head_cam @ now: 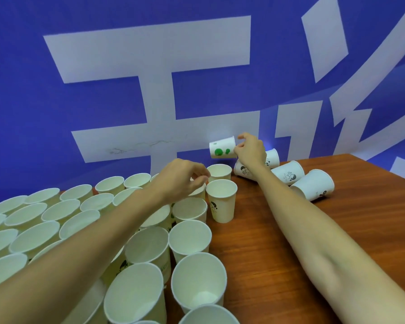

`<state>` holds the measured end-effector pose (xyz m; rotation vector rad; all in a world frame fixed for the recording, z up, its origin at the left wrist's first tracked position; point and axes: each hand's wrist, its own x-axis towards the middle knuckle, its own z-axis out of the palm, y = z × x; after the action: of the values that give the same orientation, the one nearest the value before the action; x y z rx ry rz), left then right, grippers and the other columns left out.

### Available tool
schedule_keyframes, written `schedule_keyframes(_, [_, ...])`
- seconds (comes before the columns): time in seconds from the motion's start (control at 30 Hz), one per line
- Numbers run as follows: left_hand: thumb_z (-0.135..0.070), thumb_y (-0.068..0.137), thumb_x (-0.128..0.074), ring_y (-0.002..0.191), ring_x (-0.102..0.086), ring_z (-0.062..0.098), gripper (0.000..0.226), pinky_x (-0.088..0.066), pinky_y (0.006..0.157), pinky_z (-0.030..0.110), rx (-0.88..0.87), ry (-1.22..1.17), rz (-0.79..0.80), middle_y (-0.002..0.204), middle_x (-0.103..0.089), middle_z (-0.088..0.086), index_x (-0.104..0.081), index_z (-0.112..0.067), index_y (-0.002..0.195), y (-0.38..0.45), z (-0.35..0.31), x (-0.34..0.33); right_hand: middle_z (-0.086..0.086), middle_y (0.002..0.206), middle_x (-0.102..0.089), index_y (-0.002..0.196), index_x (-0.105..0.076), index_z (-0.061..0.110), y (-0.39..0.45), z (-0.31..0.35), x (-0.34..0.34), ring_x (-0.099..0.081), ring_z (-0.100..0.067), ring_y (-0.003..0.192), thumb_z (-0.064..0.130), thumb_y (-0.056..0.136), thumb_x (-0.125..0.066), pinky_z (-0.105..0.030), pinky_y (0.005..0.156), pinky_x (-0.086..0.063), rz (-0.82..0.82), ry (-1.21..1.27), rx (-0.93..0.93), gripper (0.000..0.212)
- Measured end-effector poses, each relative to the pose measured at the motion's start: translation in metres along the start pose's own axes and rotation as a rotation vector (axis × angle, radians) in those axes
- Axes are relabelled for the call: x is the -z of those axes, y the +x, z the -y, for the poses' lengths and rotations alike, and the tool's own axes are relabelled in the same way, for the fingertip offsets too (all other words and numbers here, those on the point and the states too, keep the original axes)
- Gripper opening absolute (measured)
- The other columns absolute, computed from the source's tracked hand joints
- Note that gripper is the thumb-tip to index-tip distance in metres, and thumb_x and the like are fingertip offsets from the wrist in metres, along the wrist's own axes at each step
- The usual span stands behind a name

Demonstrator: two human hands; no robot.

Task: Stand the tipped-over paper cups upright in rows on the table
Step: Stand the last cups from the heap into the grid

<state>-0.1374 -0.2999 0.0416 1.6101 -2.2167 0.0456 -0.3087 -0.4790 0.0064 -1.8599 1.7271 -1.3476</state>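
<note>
R hand (249, 148) lifts cup (222, 148); tipped cups (312, 184) beside upright rows (189, 237)

my right hand (249, 148) pinches green-dotted cup (222, 148) above the tipped cups (290, 175) | my left hand (182, 177) curls over upright rows (126, 220)

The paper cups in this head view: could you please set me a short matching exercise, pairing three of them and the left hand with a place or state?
Things:
1. green-dotted cup
2. cup by the left hand
3. rightmost cup
4. left hand

States:
A. lying on its side on the table
B. standing upright at the right edge of the rows
C. held sideways in the air by the right hand
D. over the upright cups

Pairs: 1-C, 2-B, 3-A, 4-D
</note>
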Motion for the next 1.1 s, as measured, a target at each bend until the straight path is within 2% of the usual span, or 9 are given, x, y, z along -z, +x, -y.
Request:
schedule_keyframes(0.13, [-0.027,0.094,-0.059,0.095,-0.062,0.005,0.025,-0.046,0.081,0.015,-0.049,-0.014,-0.012,0.113,-0.070,-0.004,-0.069,-0.021,0.116,-0.007,-0.018,0.011,-0.003,0.106,-0.072,0.126,-0.062,0.022,-0.010,0.021,0.034,-0.064,-0.021,0.094,0.015,0.089,-0.059,-0.030,0.065,-0.050,-0.102,0.095,0.090,0.038])
schedule_keyframes(0.3, [-0.028,0.092,-0.063,0.091,-0.062,0.002,0.024,-0.052,0.085,0.022,-0.073,-0.103,-0.060,0.109,-0.071,-0.006,-0.070,-0.021,0.113,-0.021,-0.049,0.026,-0.001,0.105,-0.073,0.120,-0.065,0.019,-0.055,0.034,0.076,-0.066,-0.016,0.094,0.014,0.091,-0.060,-0.035,0.080,-0.056,-0.143,0.237,0.274,0.030])
schedule_keyframes(0.47, [-0.027,0.090,-0.066,0.082,-0.058,0.004,0.024,-0.043,0.074,0.018,-0.103,-0.063,-0.133,0.108,-0.070,-0.004,-0.069,-0.022,0.113,-0.036,-0.078,0.034,0.008,0.100,-0.075,0.115,-0.068,0.021,-0.095,0.030,0.106,-0.069,-0.011,0.095,0.017,0.091,-0.064,-0.031,0.081,-0.054,-0.122,0.109,0.469,0.025])
schedule_keyframes(0.6, [-0.033,0.089,-0.066,0.088,-0.058,0.010,0.035,-0.051,0.074,0.029,-0.099,0.022,-0.202,0.120,-0.060,-0.007,-0.059,-0.028,0.123,-0.039,-0.085,0.027,0.010,0.098,-0.076,0.113,-0.069,0.022,-0.114,0.021,0.125,-0.071,-0.016,0.092,0.020,0.091,-0.064,-0.038,0.074,-0.057,-0.180,0.038,0.590,0.022])
schedule_keyframes(0.7, [-0.037,0.088,-0.066,0.097,-0.059,0.014,0.050,-0.055,0.078,0.038,-0.103,0.056,-0.220,0.130,-0.049,-0.008,-0.047,-0.034,0.134,-0.037,-0.089,0.020,0.004,0.086,-0.076,0.112,-0.069,0.025,-0.129,0.013,0.129,-0.071,-0.026,0.075,0.030,0.092,-0.057,-0.041,0.062,-0.056,-0.207,-0.023,0.687,0.024])
schedule_keyframes(0.77, [-0.035,0.089,-0.065,0.104,-0.058,0.017,0.052,-0.056,0.077,0.040,-0.127,0.119,-0.235,0.137,-0.044,-0.007,-0.043,-0.035,0.136,-0.035,-0.090,0.017,-0.001,0.074,-0.074,0.111,-0.070,0.024,-0.138,0.008,0.130,-0.066,-0.029,0.061,0.026,0.090,-0.060,-0.039,0.052,-0.054,-0.251,-0.046,0.739,0.023])
schedule_keyframes(0.87, [-0.032,0.089,-0.065,0.114,-0.053,0.020,0.051,-0.055,0.077,0.041,-0.162,0.201,-0.273,0.143,-0.039,-0.006,-0.044,-0.031,0.135,-0.034,-0.089,0.017,0.000,0.069,-0.072,0.107,-0.072,0.020,-0.148,0.001,0.129,-0.063,-0.027,0.053,0.018,0.085,-0.070,-0.034,0.045,-0.051,-0.320,-0.044,0.766,0.023])
schedule_keyframes(1.0, [-0.035,0.090,-0.063,0.121,-0.047,0.021,0.039,-0.056,0.081,0.041,-0.199,0.284,-0.223,0.145,-0.040,-0.006,-0.051,-0.031,0.126,-0.033,-0.089,0.017,0.001,0.079,-0.074,0.107,-0.071,0.021,-0.157,-0.006,0.124,-0.069,-0.026,0.064,0.030,0.092,-0.056,-0.039,0.050,-0.054,-0.304,0.035,0.737,0.024])
schedule_keyframes(1.1, [-0.038,0.090,-0.062,0.115,-0.050,0.020,0.034,-0.055,0.078,0.037,-0.235,0.325,-0.211,0.138,-0.049,-0.005,-0.057,-0.029,0.123,-0.034,-0.091,0.015,0.003,0.081,-0.074,0.104,-0.073,0.020,-0.164,-0.006,0.122,-0.069,-0.024,0.066,0.034,0.093,-0.053,-0.038,0.052,-0.055,-0.349,0.077,0.718,0.026])
